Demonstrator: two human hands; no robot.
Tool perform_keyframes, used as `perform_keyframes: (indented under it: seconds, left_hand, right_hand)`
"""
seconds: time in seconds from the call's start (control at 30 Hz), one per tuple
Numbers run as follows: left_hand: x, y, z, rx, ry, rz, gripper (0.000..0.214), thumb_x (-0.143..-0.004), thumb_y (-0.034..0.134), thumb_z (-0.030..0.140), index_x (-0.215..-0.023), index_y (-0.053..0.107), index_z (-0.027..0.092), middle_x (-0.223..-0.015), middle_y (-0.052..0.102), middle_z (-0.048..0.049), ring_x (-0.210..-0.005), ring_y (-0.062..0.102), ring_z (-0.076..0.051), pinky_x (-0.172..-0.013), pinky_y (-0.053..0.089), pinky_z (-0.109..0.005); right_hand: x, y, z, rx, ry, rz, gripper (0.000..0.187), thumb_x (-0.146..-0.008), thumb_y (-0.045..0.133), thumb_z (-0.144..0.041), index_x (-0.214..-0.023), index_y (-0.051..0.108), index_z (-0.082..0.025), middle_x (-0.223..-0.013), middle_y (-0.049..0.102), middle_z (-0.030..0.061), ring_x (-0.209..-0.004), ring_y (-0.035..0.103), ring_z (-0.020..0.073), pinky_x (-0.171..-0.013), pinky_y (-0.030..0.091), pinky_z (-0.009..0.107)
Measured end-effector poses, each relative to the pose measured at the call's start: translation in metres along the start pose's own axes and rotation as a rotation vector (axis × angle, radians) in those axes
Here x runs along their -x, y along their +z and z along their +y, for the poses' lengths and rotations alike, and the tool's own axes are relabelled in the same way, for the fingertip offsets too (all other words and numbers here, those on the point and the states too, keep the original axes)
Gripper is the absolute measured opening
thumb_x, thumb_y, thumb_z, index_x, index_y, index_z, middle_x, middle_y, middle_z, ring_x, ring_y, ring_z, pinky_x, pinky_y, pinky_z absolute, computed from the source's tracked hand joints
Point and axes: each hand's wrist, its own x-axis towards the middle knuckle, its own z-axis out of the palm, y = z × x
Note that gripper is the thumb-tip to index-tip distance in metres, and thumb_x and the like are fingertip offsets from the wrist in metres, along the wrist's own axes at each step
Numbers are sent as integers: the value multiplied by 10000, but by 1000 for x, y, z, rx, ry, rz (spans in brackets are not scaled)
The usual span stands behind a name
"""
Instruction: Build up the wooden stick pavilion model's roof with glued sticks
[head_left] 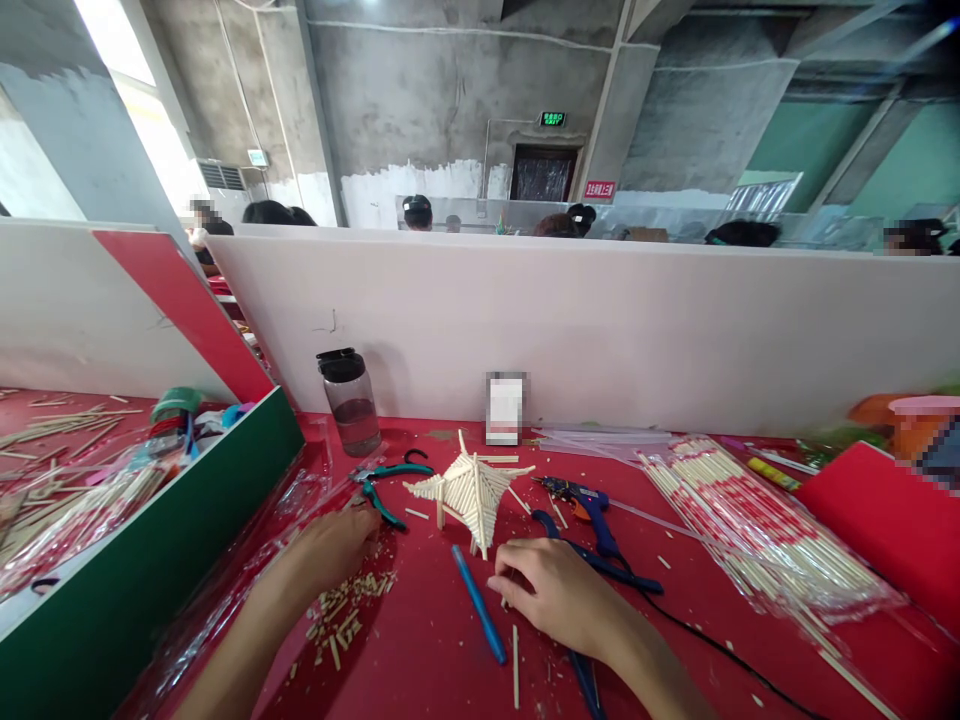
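Observation:
My left hand (pixel 334 548) rests on the red table, fingers curled, just left of green-handled pliers (pixel 382 485); I cannot see anything in it. My right hand (pixel 551 590) lies palm down near the middle, its fingertips pinched together over a small wooden stick piece at the table surface. Just beyond both hands stands a small structure of glued wooden sticks (pixel 471 490). A blue pen-like rod (pixel 478 603) lies between the hands. A blue glue gun (pixel 589 508) sits right of the structure, its black cord running past my right wrist.
Cut stick bits (pixel 345 615) litter the table near my left forearm. Packs of long sticks in plastic (pixel 750 525) lie at the right. A dark-lidded jar (pixel 351 400) stands by the white partition (pixel 600 330). A green-sided divider (pixel 150 560) borders the left. Other people's heads show behind the partition.

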Motion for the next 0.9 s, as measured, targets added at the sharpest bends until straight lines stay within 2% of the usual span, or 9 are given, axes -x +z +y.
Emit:
perform_keyframes:
  seconds: [0.23, 0.4, 0.7, 0.9]
  left_hand:
    - [5, -16, -5, 34, 39, 13, 158, -840, 462, 93, -875, 550, 219, -857, 710, -58, -769, 666, -231, -660, 403, -314]
    - [8, -24, -9, 213, 61, 17, 138, -803, 544, 146, -918, 577, 215, -891, 723, -39, -815, 674, -234, -679, 418, -315]
    - [26, -58, 18, 442, 129, -21, 55, -858, 564, 250, -900, 593, 228, -903, 715, -12, -804, 653, -185, -699, 468, -271]
    - [33, -64, 21, 532, 162, -59, 120, -902, 560, 320, -980, 579, 231, -948, 708, -25, -823, 648, -190, -728, 490, -283]
  right_hand:
    - [2, 1, 2, -3, -9, -5, 187, -974, 603, -282, -812, 674, -223, -821, 737, -7, -730, 659, 161, -681, 386, 244]
    - [1, 1, 1, 61, -24, -21, 200, -972, 599, -277, -792, 666, -221, -808, 728, -4, -715, 649, 163, -656, 361, 251]
    - [0, 3, 1, 100, -45, -62, 180, -978, 593, -284, -840, 688, -222, -857, 748, 13, -769, 685, 184, -675, 372, 257]
    - [0, 2, 2, 108, -59, -71, 178, -981, 595, -289, -858, 703, -221, -865, 753, 20, -776, 690, 187, -680, 380, 258]
